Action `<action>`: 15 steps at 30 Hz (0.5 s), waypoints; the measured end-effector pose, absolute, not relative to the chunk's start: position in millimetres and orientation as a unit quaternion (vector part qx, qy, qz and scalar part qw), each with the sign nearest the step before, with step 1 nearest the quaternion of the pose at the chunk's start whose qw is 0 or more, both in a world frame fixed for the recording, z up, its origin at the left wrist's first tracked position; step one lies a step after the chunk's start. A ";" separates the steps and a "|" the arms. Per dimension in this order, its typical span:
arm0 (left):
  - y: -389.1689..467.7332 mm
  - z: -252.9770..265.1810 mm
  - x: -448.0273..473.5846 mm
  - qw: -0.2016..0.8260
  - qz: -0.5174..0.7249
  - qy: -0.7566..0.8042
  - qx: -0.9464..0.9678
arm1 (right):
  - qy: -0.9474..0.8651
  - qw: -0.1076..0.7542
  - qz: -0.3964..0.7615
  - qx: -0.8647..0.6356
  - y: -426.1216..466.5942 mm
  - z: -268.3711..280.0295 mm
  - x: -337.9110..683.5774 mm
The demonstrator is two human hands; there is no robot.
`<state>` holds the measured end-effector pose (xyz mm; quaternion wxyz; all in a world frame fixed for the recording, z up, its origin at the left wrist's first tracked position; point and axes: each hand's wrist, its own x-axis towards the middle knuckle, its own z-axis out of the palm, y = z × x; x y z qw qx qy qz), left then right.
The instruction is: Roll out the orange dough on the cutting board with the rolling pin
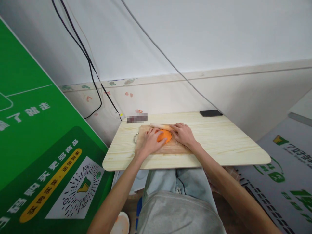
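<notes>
A flat, rounded piece of orange dough (166,136) lies on a wooden cutting board (156,150). My left hand (151,140) rests on the left part of the dough, fingers spread, the thumb lying across its near side. Just behind the dough is a pale wooden rolling pin (161,126), set roughly crosswise. My right hand (184,134) has its fingers and thumb closed about the pin's right end, close to the dough's right edge. The fingers cover that end of the pin.
The board, with a metal handle (136,138) at its left, sits on a light wooden table (226,143). A black phone (211,113) lies at the back right, a blurred-out item (137,118) at the back left. Cables (156,44) hang along the wall; a green panel (48,136) stands left.
</notes>
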<state>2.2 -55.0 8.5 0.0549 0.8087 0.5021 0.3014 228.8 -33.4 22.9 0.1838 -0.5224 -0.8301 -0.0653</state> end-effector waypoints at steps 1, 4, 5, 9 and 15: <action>-57.2 8.3 1.8 0.054 0.296 0.503 0.810 | -0.830 0.188 -0.067 -0.521 -33.2 21.8 228.3; -57.7 6.6 0.7 0.069 0.303 0.495 0.811 | -0.830 0.197 -0.071 -0.517 -31.5 18.7 228.0; -56.8 5.9 0.2 0.074 0.307 0.492 0.811 | -0.831 0.198 -0.073 -0.515 -30.7 17.8 228.3; -54.2 2.8 -1.2 0.074 0.313 0.487 0.812 | -0.841 0.195 -0.075 -0.500 -27.2 16.7 230.0; -53.1 -0.4 -2.4 0.076 0.313 0.485 0.813 | -0.857 0.182 -0.074 -0.477 -22.7 20.2 232.8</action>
